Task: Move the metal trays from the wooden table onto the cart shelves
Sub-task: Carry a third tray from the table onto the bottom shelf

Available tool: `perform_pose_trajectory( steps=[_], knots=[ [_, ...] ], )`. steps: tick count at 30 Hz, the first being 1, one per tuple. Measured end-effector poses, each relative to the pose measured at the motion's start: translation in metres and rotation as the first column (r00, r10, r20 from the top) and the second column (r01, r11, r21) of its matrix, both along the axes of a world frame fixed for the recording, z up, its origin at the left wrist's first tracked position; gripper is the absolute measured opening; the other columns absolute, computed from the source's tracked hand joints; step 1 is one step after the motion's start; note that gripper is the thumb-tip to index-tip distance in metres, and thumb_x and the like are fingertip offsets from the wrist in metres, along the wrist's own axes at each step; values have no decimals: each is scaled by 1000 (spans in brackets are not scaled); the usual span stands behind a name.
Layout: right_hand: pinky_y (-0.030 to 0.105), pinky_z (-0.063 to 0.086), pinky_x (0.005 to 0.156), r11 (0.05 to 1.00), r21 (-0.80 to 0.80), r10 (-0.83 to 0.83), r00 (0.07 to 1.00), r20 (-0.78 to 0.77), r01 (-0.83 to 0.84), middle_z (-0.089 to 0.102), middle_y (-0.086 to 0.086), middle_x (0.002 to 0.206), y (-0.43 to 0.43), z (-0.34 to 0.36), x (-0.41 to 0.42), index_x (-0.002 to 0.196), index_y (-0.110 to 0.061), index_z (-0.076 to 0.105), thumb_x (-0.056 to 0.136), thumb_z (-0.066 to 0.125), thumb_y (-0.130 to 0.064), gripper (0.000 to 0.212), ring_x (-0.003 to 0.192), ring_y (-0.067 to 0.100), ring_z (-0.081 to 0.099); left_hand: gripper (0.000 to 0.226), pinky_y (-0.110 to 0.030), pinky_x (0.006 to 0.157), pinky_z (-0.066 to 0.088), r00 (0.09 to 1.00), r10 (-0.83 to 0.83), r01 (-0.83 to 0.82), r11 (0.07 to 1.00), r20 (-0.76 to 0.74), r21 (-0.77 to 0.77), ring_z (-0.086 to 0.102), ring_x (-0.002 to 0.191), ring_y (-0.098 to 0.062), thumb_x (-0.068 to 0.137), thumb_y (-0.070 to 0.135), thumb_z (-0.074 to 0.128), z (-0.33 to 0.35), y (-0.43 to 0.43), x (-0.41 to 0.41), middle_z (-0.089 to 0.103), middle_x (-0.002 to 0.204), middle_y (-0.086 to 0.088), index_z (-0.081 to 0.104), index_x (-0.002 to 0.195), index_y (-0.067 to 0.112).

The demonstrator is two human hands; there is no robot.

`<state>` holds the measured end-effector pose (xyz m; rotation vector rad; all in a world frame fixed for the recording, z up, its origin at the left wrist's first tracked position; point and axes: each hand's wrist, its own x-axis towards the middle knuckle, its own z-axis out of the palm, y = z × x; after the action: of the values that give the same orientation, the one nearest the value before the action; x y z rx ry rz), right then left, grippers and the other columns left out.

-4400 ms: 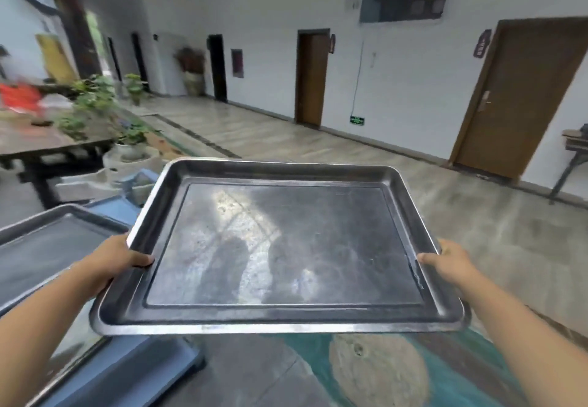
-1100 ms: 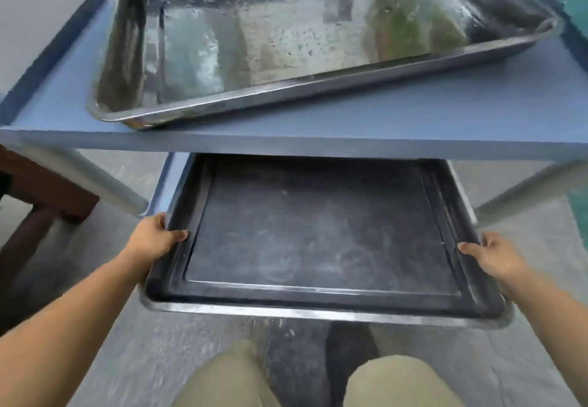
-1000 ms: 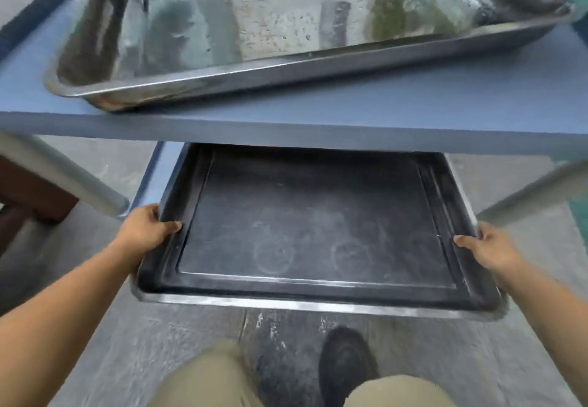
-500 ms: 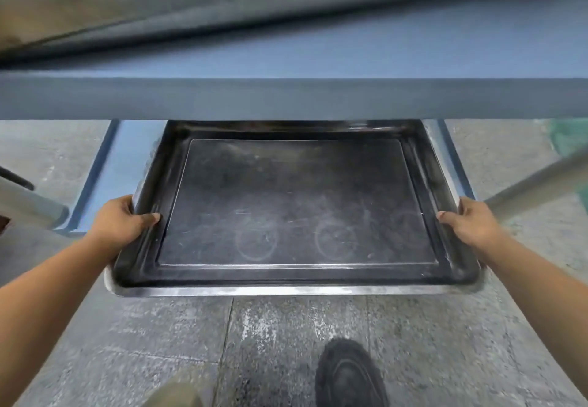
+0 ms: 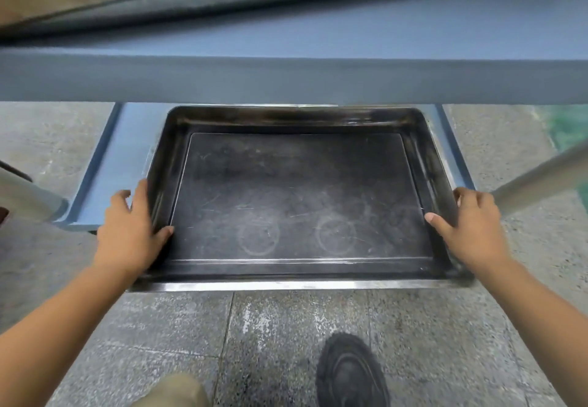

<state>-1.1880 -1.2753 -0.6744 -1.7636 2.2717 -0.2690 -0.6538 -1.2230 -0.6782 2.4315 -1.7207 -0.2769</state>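
Both hands, left point(image 5: 127, 234) and right point(image 5: 471, 231), grip the side rims of a tray point(image 5: 299, 196) on the lower shelf point(image 5: 117, 164); it looks stiff, light, slick metal.

I see a dark grey, almost black metal tray point(image 5: 299, 196) with pale scratches and two faint ring marks near its near edge; its rim is bright silver. The cart shelves point(image 5: 127, 158) are dull blue. The floor point(image 5: 178, 343) is speckled grey stone, green at far right. The shoe point(image 5: 350, 374) is black, the trouser knee point(image 5: 175, 390) khaki.
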Motion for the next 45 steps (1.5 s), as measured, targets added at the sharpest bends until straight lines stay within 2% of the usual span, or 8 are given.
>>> perform_pose_trajectory(
  steps=[4,8,11,16,23,29,41,45],
  knots=[
    [50,30,115,967,-49,248,966,-73,-252,29,17,150,40,17,35,147,-6,29,82,55,-62,90,141,34,26,88,-61,106,33,962,-261,262,965,81,6,37,133,-41,79,68,50,17,32,-34,40,142,-22,38,144,9],
    [47,23,119,881,178,457,885,-88,-437,26,8,157,70,24,79,152,-16,25,75,18,-89,107,147,26,20,103,-59,116,23,871,-492,484,863,19,141,30,142,-25,77,84,35,23,51,-55,32,154,-7,17,155,18],
    [45,18,121,814,302,545,833,-98,-497,17,5,162,83,15,93,155,-23,17,67,5,-96,115,149,26,14,109,-52,115,28,803,-590,546,785,84,291,33,142,-27,73,92,23,15,59,-64,35,155,-9,24,154,19],
    [47,15,120,779,373,595,783,-184,-504,8,3,164,87,-3,95,155,-32,13,71,-5,-92,105,150,30,7,101,-46,110,38,808,-570,509,803,150,311,40,139,-31,79,86,16,4,61,-68,44,150,-11,46,144,16],
    [49,25,115,795,349,581,787,-206,-495,15,2,163,55,-8,98,154,-33,20,73,-7,-90,102,149,30,14,105,-43,116,31,838,-527,468,828,142,310,25,147,-23,74,90,8,0,32,-68,28,160,-2,32,151,24],
    [49,27,114,808,312,571,795,-206,-499,19,2,162,16,-7,101,152,-33,24,68,-5,-93,107,148,29,19,108,-42,112,35,844,-503,439,848,188,296,26,146,-21,70,90,-2,-1,1,-70,27,160,1,30,151,27],
    [52,27,114,812,298,564,807,-176,-502,19,6,162,-29,-14,105,152,-31,26,63,-4,-96,114,147,33,19,100,-56,112,30,842,-502,441,852,200,282,31,142,-24,74,90,11,-12,-45,-63,31,156,0,32,149,28],
    [53,26,114,808,295,569,807,-162,-510,21,5,161,-33,-14,105,151,-31,28,64,2,-96,112,147,33,19,102,-54,111,33,854,-490,435,857,176,275,28,143,-24,73,91,10,-14,-48,-63,30,157,-1,30,150,27]
  ],
)
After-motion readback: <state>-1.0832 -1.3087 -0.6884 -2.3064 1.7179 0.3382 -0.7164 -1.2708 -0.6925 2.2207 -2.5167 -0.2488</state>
